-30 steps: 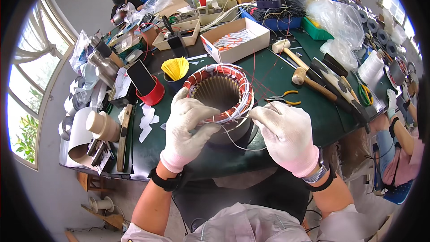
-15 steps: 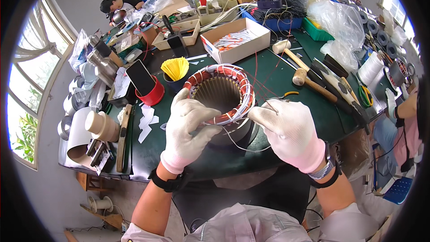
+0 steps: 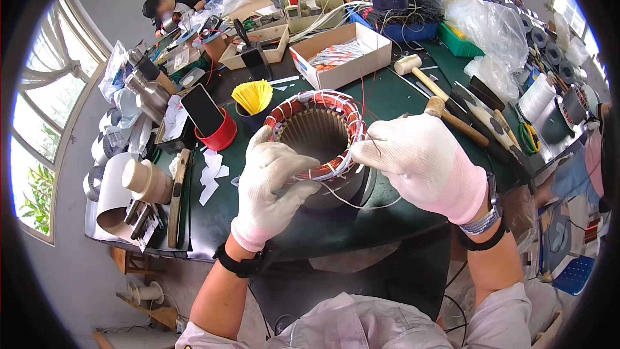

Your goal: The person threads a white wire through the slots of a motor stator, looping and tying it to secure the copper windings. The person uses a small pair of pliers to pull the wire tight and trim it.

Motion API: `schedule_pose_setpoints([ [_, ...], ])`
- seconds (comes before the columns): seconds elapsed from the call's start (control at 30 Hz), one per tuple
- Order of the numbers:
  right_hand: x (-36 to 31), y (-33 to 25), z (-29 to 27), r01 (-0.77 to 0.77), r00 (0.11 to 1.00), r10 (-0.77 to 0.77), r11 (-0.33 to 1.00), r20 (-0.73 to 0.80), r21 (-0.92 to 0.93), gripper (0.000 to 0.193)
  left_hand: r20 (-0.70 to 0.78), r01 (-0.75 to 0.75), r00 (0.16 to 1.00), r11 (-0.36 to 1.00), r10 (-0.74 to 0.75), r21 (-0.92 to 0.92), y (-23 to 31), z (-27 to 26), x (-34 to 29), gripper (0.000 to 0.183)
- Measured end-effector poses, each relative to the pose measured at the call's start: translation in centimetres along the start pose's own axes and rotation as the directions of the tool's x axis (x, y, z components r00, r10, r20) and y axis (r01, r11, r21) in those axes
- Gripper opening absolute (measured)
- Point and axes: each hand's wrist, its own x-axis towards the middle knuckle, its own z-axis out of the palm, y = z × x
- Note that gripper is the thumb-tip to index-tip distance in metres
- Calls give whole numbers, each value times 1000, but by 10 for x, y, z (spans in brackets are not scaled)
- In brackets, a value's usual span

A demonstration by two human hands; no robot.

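A motor stator stands upright on the green bench top before me, its slotted bore facing up and a ring of copper windings bound with white cord around its top. My left hand, in a white glove, grips the front left of the winding ring. At the right side of the ring, my gloved right hand is closed in a pinch on a thin, dark, needle-like tool, partly hidden by the fingers. A loose white cord loops in front of the stator. Thin red lead wires rise behind it.
Left of the stator are a yellow bundle in a dark cup, a phone in a red holder and paper scraps. Mallets lie to the right, a white box behind. Another person sits at the far left.
My right hand has moved up and to the right, turning over beside the winding ring. My left hand has kept its hold. Another person's hands at the far right have gone from view.
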Motion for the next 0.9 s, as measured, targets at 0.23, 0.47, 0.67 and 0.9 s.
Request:
schedule_pose_setpoints([
  [0.23,-24,-14,15,-144,985,137,987,-101,-66,14,16,1,1000,1000,-2,15,-1,-1,-1,40],
  [0.47,-25,-12,27,-176,958,170,984,-231,-4,8,-1,15,1000,1000,-15,10,0,0,0,38],
  [0.67,-21,-8,11,-152,979,140,986,-149,-71,7,-3,24,1000,1000,-24,8,2,0,1,36],
  [0.9,-4,-5,1,-132,991,132,991,-18,-18,10,-4,27,1000,1000,-27,16,1,-1,0,36],
])
